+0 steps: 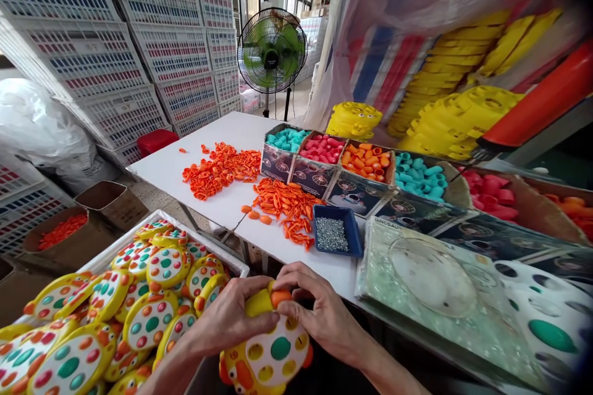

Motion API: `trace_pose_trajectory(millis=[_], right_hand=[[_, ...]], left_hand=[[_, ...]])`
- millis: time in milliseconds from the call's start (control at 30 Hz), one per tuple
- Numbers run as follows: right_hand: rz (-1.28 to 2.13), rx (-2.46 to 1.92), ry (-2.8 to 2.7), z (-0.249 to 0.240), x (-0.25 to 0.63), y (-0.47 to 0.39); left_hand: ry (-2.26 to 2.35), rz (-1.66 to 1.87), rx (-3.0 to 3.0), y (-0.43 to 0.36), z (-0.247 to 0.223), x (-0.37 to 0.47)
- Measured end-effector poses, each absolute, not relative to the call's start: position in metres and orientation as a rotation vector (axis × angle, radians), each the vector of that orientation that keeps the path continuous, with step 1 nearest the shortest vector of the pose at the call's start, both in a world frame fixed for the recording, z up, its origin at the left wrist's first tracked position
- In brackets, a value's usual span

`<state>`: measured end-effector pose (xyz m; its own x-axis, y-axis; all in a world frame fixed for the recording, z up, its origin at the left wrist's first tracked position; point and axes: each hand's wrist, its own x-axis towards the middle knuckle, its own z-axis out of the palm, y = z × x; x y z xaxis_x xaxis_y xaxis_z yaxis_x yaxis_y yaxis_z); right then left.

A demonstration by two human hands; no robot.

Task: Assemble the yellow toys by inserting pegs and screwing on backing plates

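Note:
Low in the middle, both hands grip a yellow toy (271,355) with a white face, coloured round buttons and orange feet. My left hand (231,315) wraps its upper left side. My right hand (319,311) holds the upper right, with its fingers on a small orange piece (280,297) at the toy's top edge. A white crate (231,261) at the lower left is heaped with several matching finished toys (152,315).
On the white table (213,136) lie piles of orange parts (222,166), a blue tray of screws (332,231) and cardboard boxes of teal, pink and orange buttons (365,160). Yellow shells (354,118), a fan (272,49), stacked crates (152,18) and floor boxes (111,200) surround it.

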<state>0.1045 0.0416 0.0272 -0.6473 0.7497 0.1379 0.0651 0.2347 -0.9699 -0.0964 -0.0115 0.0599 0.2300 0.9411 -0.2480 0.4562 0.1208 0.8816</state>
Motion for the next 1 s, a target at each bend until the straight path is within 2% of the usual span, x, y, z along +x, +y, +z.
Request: trace_pose_trajectory(millis=[333, 500, 633, 1000], right_hand=[[1.362, -0.761, -1.87, 0.021, 0.102, 0.039], [1.05, -0.704, -1.943, 0.024, 0.106, 0.043], [0.835, -0.692, -2.016, 0.026, 0.106, 0.043], [0.681, -0.632, -2.15, 0.021, 0.104, 0.046]], left_hand=[[1.454, 0.651, 1.576, -0.013, 0.051, -0.097], [1.549, 0.718, 1.556, -0.015, 0.036, -0.1], [1.455, 0.785, 1.498, -0.013, 0.033, -0.1], [1.449, 0.754, 1.437, -0.009, 0.039, -0.1]])
